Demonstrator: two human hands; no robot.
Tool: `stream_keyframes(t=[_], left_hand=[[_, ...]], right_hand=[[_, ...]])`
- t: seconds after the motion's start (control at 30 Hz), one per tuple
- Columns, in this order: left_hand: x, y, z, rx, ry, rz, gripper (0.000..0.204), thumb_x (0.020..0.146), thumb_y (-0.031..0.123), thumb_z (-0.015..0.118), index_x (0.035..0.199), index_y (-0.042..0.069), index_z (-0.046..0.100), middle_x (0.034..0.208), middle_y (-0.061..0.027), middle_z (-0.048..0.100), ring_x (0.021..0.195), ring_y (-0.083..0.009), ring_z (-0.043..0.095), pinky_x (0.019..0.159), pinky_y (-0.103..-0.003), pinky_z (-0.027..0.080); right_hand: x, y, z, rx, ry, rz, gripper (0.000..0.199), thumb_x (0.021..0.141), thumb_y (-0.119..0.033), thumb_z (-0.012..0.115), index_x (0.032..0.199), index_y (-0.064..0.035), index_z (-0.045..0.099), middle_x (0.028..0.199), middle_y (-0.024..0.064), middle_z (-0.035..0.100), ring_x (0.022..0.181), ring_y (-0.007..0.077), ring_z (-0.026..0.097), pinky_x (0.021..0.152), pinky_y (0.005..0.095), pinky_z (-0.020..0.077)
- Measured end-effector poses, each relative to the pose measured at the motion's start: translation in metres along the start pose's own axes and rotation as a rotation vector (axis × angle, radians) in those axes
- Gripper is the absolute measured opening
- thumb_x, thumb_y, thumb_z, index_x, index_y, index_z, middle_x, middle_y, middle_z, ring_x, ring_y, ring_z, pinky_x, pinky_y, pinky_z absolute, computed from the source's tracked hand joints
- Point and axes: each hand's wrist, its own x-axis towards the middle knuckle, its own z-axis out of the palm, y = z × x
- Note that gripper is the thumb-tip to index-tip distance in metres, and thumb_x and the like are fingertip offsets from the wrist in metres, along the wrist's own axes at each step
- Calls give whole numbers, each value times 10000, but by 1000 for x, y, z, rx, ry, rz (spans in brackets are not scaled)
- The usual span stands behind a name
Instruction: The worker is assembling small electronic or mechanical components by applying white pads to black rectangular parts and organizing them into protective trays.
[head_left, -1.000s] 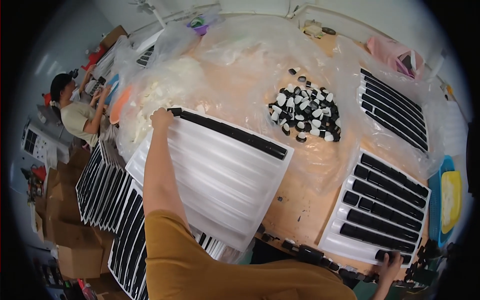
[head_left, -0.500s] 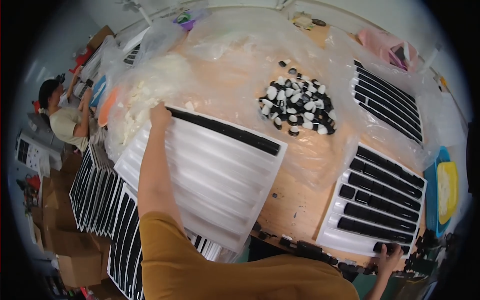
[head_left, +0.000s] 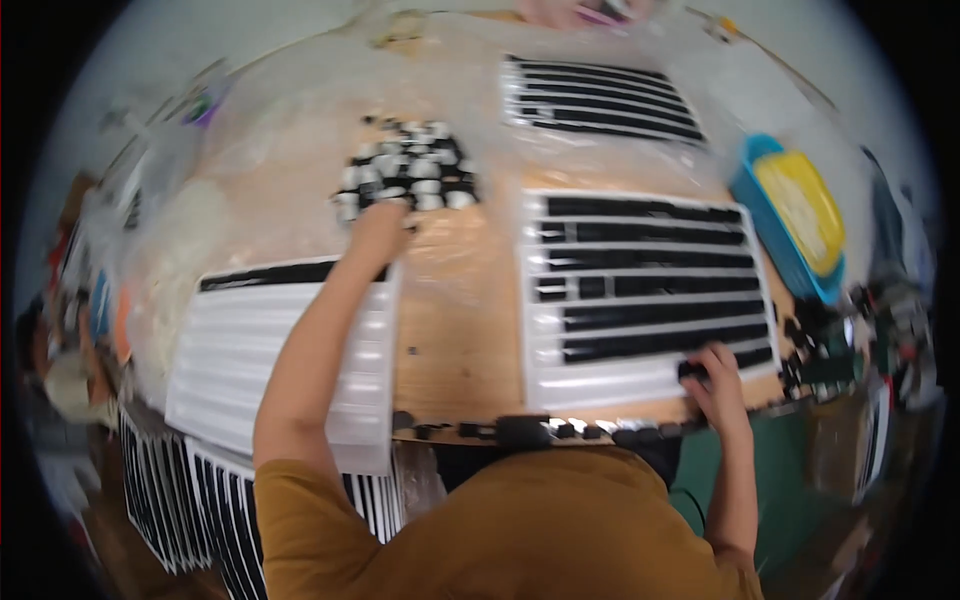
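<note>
My left hand (head_left: 380,228) reaches over the left white tray (head_left: 255,345) to the near edge of a pile of small black and white pieces (head_left: 410,165). Its fingers are blurred, and I cannot tell whether they grip anything. A single row of black pieces (head_left: 265,276) fills the far groove of that tray. At the near right part of the right white tray (head_left: 620,385), my right hand (head_left: 718,388) has its fingers closed on a small black piece (head_left: 691,370). Several rows of black pieces (head_left: 655,285) lie in that tray's grooves beyond the hand.
Another filled tray (head_left: 605,100) lies under clear plastic at the back. A blue basin (head_left: 768,212) with a yellow tub (head_left: 805,205) stands at the right. Loose dark pieces line the table's near edge (head_left: 525,431). Another person (head_left: 70,375) is at far left.
The view has swung to the right. My left hand has left the far edge of the left tray and moved to the pile. My right hand stays at the right tray's near side.
</note>
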Motion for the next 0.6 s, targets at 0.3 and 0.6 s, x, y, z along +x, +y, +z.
stream_keyframes(t=[0.3,0.6], left_hand=[[-23,72,-40,-385,339,-70,160,722,34,684,831,19,567,683,-55,592,605,-141,550,566,-282,448],[-129,242,-27,-1234,8,-146,258,799,-26,696,1052,12,665,792,61,576,635,-13,471,573,-149,365]], right_hand=[[-21,59,-24,174,328,346,202,762,-68,736,852,-6,565,750,79,558,654,178,560,602,293,454],[-26,4,-2,-137,259,236,472,652,-290,809,1006,-24,645,953,125,531,910,322,498,769,406,435]])
